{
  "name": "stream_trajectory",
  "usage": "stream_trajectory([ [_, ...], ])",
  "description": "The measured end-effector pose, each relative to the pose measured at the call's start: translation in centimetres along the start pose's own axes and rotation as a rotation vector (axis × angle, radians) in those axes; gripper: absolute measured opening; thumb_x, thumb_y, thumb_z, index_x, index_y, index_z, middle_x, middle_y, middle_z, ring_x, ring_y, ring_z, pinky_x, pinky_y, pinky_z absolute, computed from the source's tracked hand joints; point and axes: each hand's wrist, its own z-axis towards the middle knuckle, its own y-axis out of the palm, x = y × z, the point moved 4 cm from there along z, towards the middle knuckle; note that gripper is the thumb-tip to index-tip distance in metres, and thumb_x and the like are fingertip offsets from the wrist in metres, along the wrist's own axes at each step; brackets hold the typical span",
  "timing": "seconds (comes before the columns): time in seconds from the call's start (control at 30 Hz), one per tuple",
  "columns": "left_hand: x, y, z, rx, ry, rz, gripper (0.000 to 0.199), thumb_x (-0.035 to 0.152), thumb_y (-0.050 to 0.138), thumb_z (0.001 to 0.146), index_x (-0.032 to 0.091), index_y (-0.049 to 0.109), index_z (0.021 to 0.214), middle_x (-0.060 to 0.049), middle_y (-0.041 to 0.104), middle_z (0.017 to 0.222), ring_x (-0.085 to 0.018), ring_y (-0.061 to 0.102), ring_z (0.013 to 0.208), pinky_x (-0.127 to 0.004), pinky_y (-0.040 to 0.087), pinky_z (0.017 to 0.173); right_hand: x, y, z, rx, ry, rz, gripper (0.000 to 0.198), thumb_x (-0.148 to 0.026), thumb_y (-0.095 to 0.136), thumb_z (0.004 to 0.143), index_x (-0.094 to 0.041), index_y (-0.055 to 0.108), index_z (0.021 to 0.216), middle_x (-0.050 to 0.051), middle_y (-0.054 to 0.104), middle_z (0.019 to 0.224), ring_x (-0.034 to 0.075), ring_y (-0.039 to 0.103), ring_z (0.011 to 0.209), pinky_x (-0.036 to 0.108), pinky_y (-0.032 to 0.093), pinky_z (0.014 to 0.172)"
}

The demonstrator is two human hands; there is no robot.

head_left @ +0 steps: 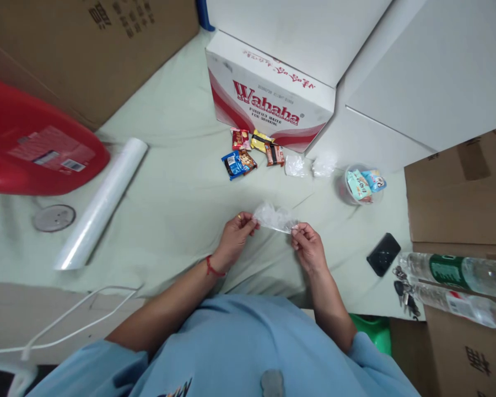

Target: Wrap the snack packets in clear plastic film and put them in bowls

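Observation:
A crumpled clear plastic bag (275, 216) is stretched between my two hands above the pale green cloth (169, 220). My left hand (236, 236) pinches its left end, and my right hand (308, 245) pinches the right end by the edge. Beyond the bag lie several small wrapped snacks: a red packet (240, 139), a yellow packet (262, 140), a brown packet (274, 155) and a blue packet (233, 165). Two crumpled clear plastic pieces (295, 165) lie just right of them.
A Wahaba water carton (268, 105) stands behind the snacks. At right are a round clear tub (345, 190) holding packets, a black phone (383, 255), keys (405, 295) and water bottles (483, 274). A plastic roll (103, 204), round lid (54, 218) and red jug (37, 143) occupy the left.

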Motion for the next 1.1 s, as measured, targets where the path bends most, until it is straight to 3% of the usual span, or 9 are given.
stream_trajectory([
  [0.17,2.1,-1.0,-1.5,0.154,0.347,0.322,0.028,0.021,0.061,0.076,0.022,0.060,0.104,-0.006,0.062,0.112,-0.021,0.060,0.104,-0.035,0.051,0.090,-0.7,1.0,-0.6,-0.032,-0.110,-0.012,0.027,-0.042,0.085,0.074,-0.023,0.068,0.083,-0.001,0.060,0.081,0.014,0.054,0.076,0.027,0.049,0.073],
  [0.27,3.4,-0.5,-2.5,0.074,0.538,0.466,0.033,0.025,0.062,0.086,0.022,0.060,0.119,-0.011,0.062,0.129,-0.026,0.058,0.125,-0.046,0.048,0.110,-1.2,1.5,-1.1,-0.097,-0.090,0.026,0.026,-0.040,0.084,0.074,-0.023,0.066,0.081,0.000,0.060,0.084,0.016,0.056,0.079,0.030,0.053,0.076],
  [0.33,3.9,-0.1,-2.7,0.002,0.576,0.488,0.051,0.035,0.066,0.090,0.022,0.054,0.138,-0.014,0.058,0.144,-0.029,0.054,0.137,-0.050,0.043,0.118,-1.6,1.7,-1.6,-0.152,-0.074,0.046,0.026,-0.040,0.085,0.073,-0.024,0.066,0.080,0.001,0.061,0.085,0.016,0.057,0.077,0.031,0.054,0.072],
  [0.47,3.7,0.7,-2.2,-0.117,0.505,0.477,0.071,0.054,0.075,0.088,0.019,0.052,0.146,-0.017,0.059,0.148,-0.031,0.056,0.139,-0.050,0.043,0.119,-2.3,1.8,-2.3,-0.255,-0.057,0.019,0.030,-0.044,0.086,0.075,-0.024,0.065,0.079,0.000,0.064,0.078,0.016,0.057,0.066,0.030,0.051,0.063],
  [0.57,2.9,0.9,-1.6,-0.181,0.359,0.456,0.050,0.058,0.074,0.087,0.020,0.068,0.119,-0.012,0.075,0.118,-0.028,0.068,0.114,-0.044,0.051,0.106,-2.5,1.3,-2.2,-0.238,-0.043,-0.003,0.031,-0.045,0.087,0.076,-0.023,0.066,0.083,-0.001,0.065,0.072,0.013,0.056,0.058,0.027,0.048,0.058],
  [0.67,2.1,0.4,-1.3,-0.147,0.191,0.318,0.046,0.064,0.061,0.095,0.020,0.069,0.105,-0.007,0.076,0.094,-0.022,0.069,0.090,-0.037,0.055,0.089,-2.6,0.2,-1.8,-0.144,-0.048,0.034,0.033,-0.044,0.088,0.075,-0.023,0.065,0.084,-0.003,0.064,0.069,0.010,0.051,0.052,0.024,0.042,0.051],
  [0.8,2.0,1.0,-1.6,-0.252,0.178,0.192,0.059,0.074,0.056,0.095,0.020,0.072,0.114,-0.010,0.078,0.111,-0.025,0.070,0.104,-0.037,0.054,0.095,-2.4,-0.4,-1.5,-0.103,-0.043,0.052,0.035,-0.044,0.090,0.073,-0.023,0.064,0.085,-0.005,0.060,0.065,0.009,0.047,0.050,0.021,0.039,0.047],
  [0.9,1.9,2.0,-2.0,-0.347,0.180,0.230,0.055,0.069,0.074,0.084,0.022,0.077,0.111,-0.010,0.079,0.115,-0.028,0.071,0.109,-0.040,0.054,0.098,-2.0,0.1,-1.6,-0.145,0.007,0.085,0.034,-0.043,0.089,0.072,-0.023,0.065,0.085,-0.005,0.057,0.065,0.008,0.043,0.048,0.021,0.038,0.046],
  [1.1,1.0,1.4,-1.7,-0.327,0.007,0.090,0.042,0.062,0.077,0.081,0.020,0.074,0.080,-0.002,0.073,0.078,-0.018,0.064,0.076,-0.031,0.051,0.076,-2.0,-0.5,-0.6,-0.075,0.039,0.267,0.032,-0.036,0.087,0.069,-0.024,0.063,0.087,-0.008,0.045,0.060,0.007,0.032,0.048,0.019,0.030,0.044],
])
